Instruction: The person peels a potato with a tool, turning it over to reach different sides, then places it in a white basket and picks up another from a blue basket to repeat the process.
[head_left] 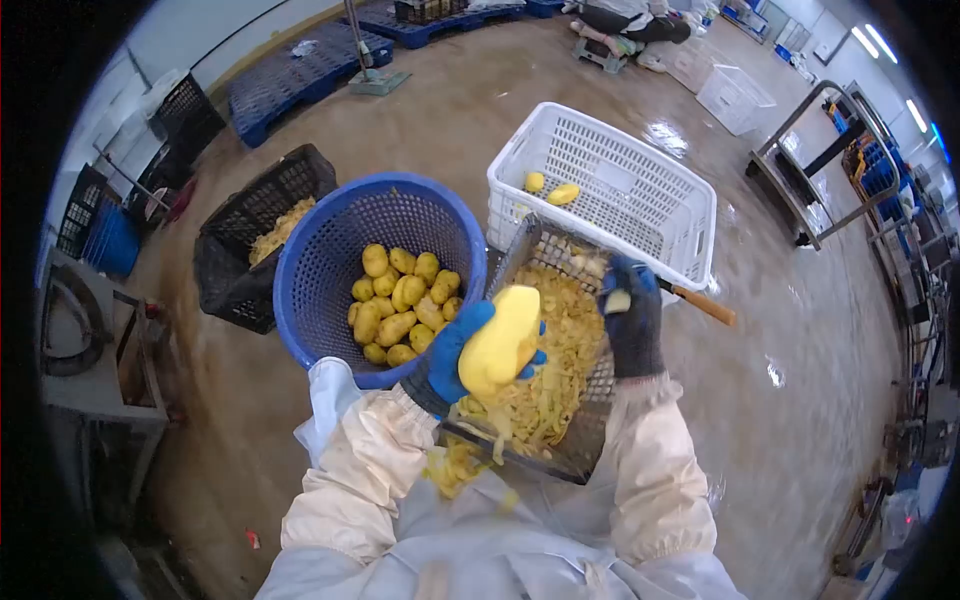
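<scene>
In my left hand, in a blue glove, is a large peeled yellow potato, with a brownish patch low on its side. My right hand, in a dark glove, is closed beside it, with a small pale piece at the thumb side. Just right of this hand a wooden handle sticks out; whether the hand grips its tool cannot be told. Below both hands a dark crate holds potato peelings. To the left, a blue basket contains several unpeeled potatoes.
Behind the dark crate stands a white crate with two peeled potatoes inside. A black crate with peelings is at left. Further off are blue pallets, a trolley and a wet floor.
</scene>
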